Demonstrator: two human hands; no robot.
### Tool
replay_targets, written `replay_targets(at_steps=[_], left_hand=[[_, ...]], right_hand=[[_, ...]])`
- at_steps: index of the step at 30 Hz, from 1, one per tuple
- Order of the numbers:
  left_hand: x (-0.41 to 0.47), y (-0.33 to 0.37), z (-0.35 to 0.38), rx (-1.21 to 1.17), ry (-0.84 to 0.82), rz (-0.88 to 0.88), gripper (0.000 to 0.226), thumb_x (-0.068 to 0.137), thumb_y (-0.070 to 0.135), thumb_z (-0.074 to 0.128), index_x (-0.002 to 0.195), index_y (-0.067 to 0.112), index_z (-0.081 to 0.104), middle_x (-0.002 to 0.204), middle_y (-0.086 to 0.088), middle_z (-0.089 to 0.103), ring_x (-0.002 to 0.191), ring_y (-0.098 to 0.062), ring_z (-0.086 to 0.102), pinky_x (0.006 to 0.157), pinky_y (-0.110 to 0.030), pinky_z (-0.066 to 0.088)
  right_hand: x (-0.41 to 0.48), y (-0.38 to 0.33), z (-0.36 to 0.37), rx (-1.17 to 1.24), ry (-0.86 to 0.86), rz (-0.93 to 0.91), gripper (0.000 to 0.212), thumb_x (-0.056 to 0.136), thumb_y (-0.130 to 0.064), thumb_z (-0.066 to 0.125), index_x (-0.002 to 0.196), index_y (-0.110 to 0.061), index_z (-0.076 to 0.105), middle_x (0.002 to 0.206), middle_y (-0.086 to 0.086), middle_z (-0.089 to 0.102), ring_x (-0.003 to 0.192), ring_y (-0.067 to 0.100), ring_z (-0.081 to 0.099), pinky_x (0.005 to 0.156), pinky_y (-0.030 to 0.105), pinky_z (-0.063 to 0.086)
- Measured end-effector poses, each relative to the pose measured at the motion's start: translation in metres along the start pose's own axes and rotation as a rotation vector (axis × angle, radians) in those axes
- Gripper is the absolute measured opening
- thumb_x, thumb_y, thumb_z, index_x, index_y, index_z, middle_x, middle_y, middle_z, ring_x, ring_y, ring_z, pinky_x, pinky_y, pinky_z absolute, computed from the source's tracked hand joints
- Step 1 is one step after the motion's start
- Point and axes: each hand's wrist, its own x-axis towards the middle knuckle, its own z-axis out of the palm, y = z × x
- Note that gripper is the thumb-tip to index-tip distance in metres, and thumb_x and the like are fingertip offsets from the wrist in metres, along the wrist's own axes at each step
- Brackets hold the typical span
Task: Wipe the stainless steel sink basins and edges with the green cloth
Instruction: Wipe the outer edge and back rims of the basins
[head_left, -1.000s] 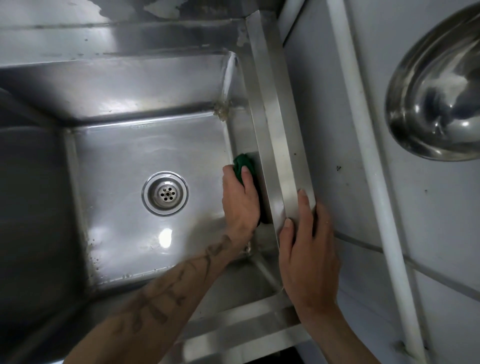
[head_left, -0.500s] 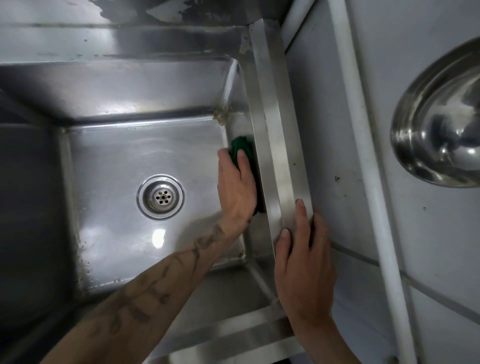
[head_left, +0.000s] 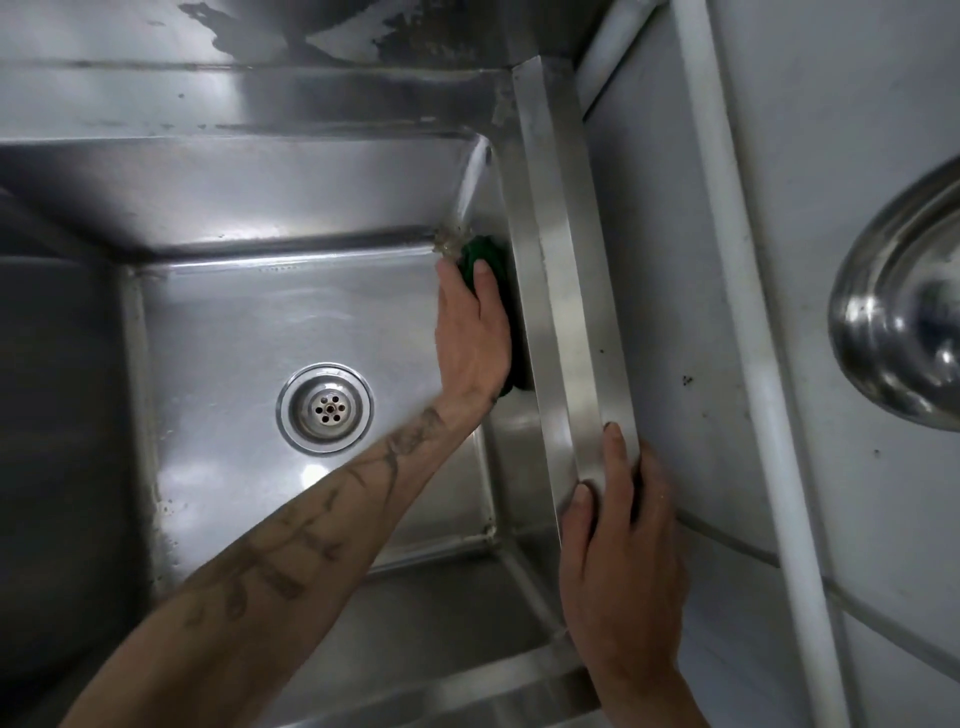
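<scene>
Nearest the camera, the right hand (head_left: 621, 571) rests on the right rim (head_left: 566, 291) of the sink. Its fingers lie straight along the flat steel strip, with the thumb on the inner edge. It holds nothing.

The left forearm crosses the sink basin (head_left: 260, 338) from near left to far right. The left hand (head_left: 470, 338) is flat, fingers extended. It presses the green cloth (head_left: 480, 254) against the right wall of the basin, just below the rim. The cloth shows beyond the fingertips and along the edge of the palm next to the wall. It sits just beside the far right corner of the basin, where a patch of brownish residue (head_left: 449, 239) marks the seam.

The drain (head_left: 326, 408) sits in the basin floor, left of the left hand and well apart from the cloth.

Right of the rim, a white pipe (head_left: 727, 260) runs from near to far. A steel bowl (head_left: 904, 322) is partly in view at the right edge.
</scene>
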Motion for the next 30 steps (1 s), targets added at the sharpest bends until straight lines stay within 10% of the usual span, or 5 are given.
replay_targets(at_steps=[9,17,24,30], left_hand=[[0.047,-0.018,0.007,0.093,-0.060,-0.174,0.030,0.114,0.040,0.028,0.122,0.013,0.039,0.120,-0.021,0.065,0.108,-0.043,0.063,0.094,-0.050,0.049],[0.038,0.033,0.004,-0.103,0.048,0.142,0.019,0.114,0.034,0.032,0.101,0.021,0.036,0.082,-0.001,0.052,0.073,-0.020,0.051,0.059,-0.032,0.038],[0.074,-0.013,0.009,0.103,-0.070,-0.185,0.031,0.115,0.039,0.028,0.120,0.010,0.037,0.115,-0.026,0.065,0.104,-0.045,0.063,0.092,-0.054,0.051],[0.043,0.028,0.000,-0.060,0.015,0.037,0.023,0.115,0.034,0.031,0.102,0.015,0.036,0.086,-0.011,0.059,0.072,-0.020,0.052,0.060,-0.026,0.040]], right_hand=[[-0.001,0.001,0.004,0.007,0.021,0.010,0.057,0.103,-0.038,0.039,0.159,-0.026,0.036,0.152,0.019,0.047,0.117,0.042,0.065,0.070,0.050,0.060],[0.000,0.001,0.006,0.007,0.046,0.021,0.056,0.102,-0.036,0.043,0.156,-0.024,0.044,0.152,0.017,0.047,0.113,0.042,0.067,0.067,0.049,0.060],[0.001,0.001,0.007,-0.008,0.052,0.021,0.055,0.101,-0.036,0.043,0.155,-0.023,0.047,0.148,0.018,0.051,0.105,0.043,0.069,0.062,0.048,0.059],[0.001,0.001,0.010,-0.012,0.035,0.022,0.056,0.102,-0.036,0.045,0.156,-0.024,0.045,0.149,0.019,0.051,0.104,0.040,0.071,0.065,0.049,0.060]])
